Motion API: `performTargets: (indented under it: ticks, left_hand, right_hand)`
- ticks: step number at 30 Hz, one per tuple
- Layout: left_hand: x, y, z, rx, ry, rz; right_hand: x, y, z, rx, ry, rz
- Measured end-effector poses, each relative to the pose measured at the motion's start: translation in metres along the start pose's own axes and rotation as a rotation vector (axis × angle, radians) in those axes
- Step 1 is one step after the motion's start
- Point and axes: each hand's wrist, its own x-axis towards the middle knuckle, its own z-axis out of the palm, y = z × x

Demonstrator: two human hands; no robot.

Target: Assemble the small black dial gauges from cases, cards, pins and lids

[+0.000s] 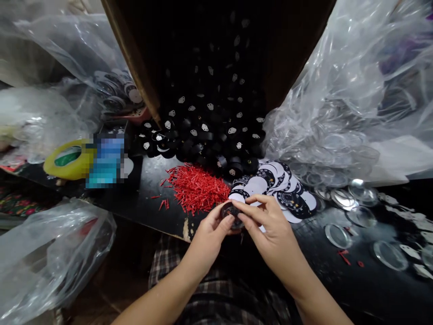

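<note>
Over my remote feed, I had pins heaped mid-table, discs overlapping just right of them, and cases piled behind both, in a box and out before its mouth. Tape lay left of the pins, one bag behind it. Far right, I saw loose lids before a second bag with more inside. Nearest me, before pins and discs, a part sat between left hand and right hand

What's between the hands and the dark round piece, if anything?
Nothing visible: the left hand and right hand both touch the dark round piece directly. The red pile and printed discs lie beyond it, not between.
</note>
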Motion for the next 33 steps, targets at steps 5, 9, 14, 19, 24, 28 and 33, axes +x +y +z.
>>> performTargets:
  ticks: [5,9,14,19,24,28,33]
  left_hand:
    - [-0.011,0.005,0.002,0.345,-0.083,0.127]
    - [-0.016,0.008,0.01,0.442,-0.107,0.182]
    - [-0.015,0.014,0.012,0.415,-0.018,0.146]
    - [-0.064,0.017,-0.065,0.601,0.119,-0.015]
    - [-0.106,0.022,-0.148,1.266,0.678,0.334]
    - [-0.049,0.046,-0.117,1.355,0.489,0.596]
    - [0.05,0.082,-0.063,1.421,0.306,0.676]
  right_hand:
    - [0.006,-0.003,0.001,-0.071,0.022,0.081]
    - [0.009,-0.007,0.009,-0.222,0.135,-0.05]
    - [0.016,-0.013,0.021,-0.108,0.13,-0.039]
    - [0.011,-0.01,0.01,0.165,-0.209,0.159]
    - [0.006,-0.001,0.001,0.119,-0.117,0.288]
    - [-0.001,-0.002,0.009,0.045,-0.367,0.16]
    - [-0.016,0.024,-0.007,-0.339,-0.441,0.279]
